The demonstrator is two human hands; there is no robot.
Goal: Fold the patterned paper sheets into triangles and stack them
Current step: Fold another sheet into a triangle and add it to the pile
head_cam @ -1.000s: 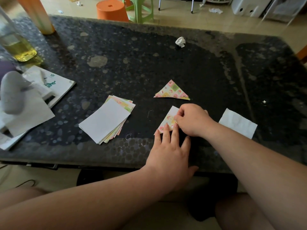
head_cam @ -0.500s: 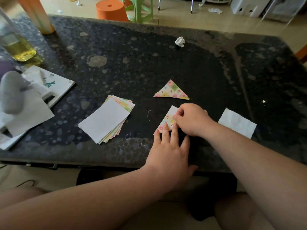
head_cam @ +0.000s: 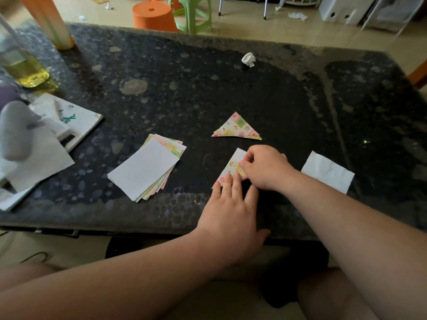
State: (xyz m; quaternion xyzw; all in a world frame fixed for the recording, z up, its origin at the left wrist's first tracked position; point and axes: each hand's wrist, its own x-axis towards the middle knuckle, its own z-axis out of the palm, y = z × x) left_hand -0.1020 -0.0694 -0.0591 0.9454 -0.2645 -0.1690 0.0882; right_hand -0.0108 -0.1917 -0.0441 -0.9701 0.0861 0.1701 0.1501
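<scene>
A patterned paper sheet (head_cam: pixel 231 166), partly folded, lies near the front edge of the dark stone table (head_cam: pixel 208 88). My left hand (head_cam: pixel 231 211) lies flat, its straight fingertips pressing the sheet's near edge. My right hand (head_cam: pixel 265 167) has curled fingers that pinch the sheet's folded flap from the right. A finished stack of folded patterned triangles (head_cam: pixel 238 127) sits just beyond. To the left lies the pile of unfolded sheets (head_cam: pixel 147 168), white side up.
A white square of paper (head_cam: pixel 328 172) lies right of my right hand. A crumpled paper ball (head_cam: pixel 249 59) sits farther back. At the left are booklets and papers (head_cam: pixel 53 132), a grey object (head_cam: pixel 16 130), a bottle of yellow liquid (head_cam: pixel 23 68). Stools (head_cam: pixel 153 16) stand behind the table.
My right hand's fingers have shifted slightly along the folded flap. My left hand stays pressing the sheet's near edge.
</scene>
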